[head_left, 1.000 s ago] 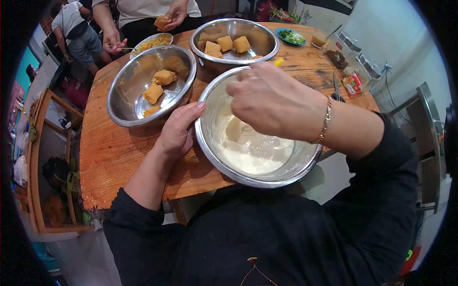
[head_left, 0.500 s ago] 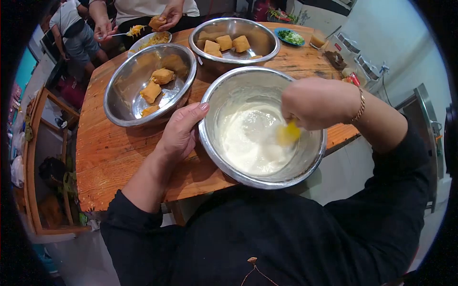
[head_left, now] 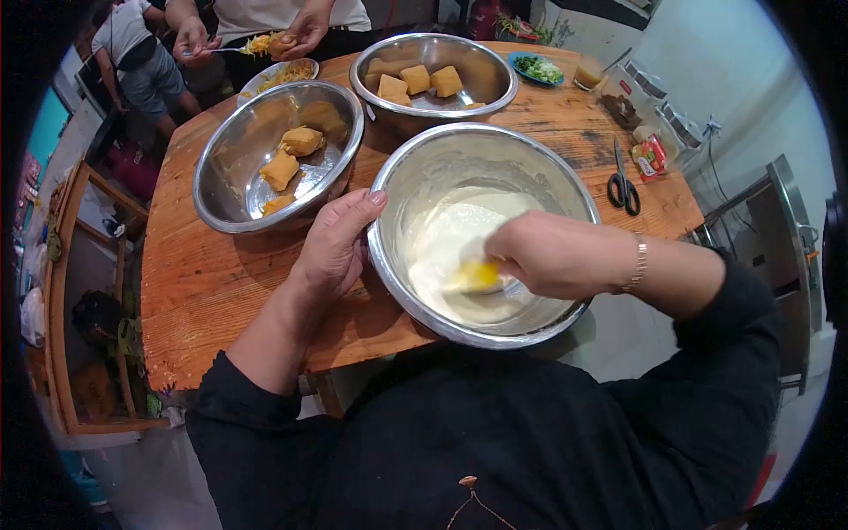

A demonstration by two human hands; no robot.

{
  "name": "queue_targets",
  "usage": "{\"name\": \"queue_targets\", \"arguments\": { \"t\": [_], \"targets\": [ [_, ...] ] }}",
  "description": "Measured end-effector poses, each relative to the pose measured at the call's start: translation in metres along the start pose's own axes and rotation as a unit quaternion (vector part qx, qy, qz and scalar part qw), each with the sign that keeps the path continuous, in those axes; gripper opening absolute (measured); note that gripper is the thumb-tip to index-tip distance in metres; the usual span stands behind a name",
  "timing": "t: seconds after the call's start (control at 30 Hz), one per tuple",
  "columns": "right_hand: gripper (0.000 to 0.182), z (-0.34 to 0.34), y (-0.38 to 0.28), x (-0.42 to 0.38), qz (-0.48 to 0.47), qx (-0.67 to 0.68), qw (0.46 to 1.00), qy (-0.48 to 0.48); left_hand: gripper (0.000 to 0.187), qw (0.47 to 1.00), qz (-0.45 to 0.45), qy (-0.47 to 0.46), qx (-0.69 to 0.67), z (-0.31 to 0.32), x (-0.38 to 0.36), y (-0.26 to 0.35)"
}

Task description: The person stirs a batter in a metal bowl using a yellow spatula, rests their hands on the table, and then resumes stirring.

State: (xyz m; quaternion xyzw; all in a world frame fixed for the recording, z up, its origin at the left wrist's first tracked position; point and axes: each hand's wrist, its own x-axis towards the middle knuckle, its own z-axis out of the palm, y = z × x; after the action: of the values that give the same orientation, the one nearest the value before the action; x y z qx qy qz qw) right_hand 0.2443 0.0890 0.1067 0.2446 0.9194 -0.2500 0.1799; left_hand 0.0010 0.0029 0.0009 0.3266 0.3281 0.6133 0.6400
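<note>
A steel mixing bowl of pale, creamy batter sits at the table's near edge. My left hand grips its left rim, thumb on top. Inside the bowl, my right hand is closed around a yellow utensil that dips into the batter; motion blurs its end and I cannot make out its exact kind. To the left, a second steel bowl holds several orange-brown tofu pieces. Behind stands a third steel bowl with more tofu blocks.
Across the wooden table, a co-worker's hands hold a tofu piece and a spoon of shredded filling above a white bowl. Scissors, a red packet, a glass and a plate of chopped greens lie right.
My right hand has moved left and down within the bowl, sweeping the yellow utensil through the batter. My left hand stays on the rim. The co-worker's spoon has come against the tofu.
</note>
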Motion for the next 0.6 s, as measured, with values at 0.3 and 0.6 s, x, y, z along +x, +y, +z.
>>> {"name": "queue_targets", "arguments": {
  "t": [0.3,0.6],
  "targets": [
    [0.011,-0.044,0.036,-0.014,-0.007,-0.211,0.963,0.168,0.035,0.999,-0.014,-0.032,0.006,-0.009,0.001,0.003],
    [0.01,-0.009,0.023,0.007,-0.114,-0.108,0.979,0.132,0.036,0.999,-0.018,-0.039,-0.001,-0.009,0.001,0.005]
  ]
}}
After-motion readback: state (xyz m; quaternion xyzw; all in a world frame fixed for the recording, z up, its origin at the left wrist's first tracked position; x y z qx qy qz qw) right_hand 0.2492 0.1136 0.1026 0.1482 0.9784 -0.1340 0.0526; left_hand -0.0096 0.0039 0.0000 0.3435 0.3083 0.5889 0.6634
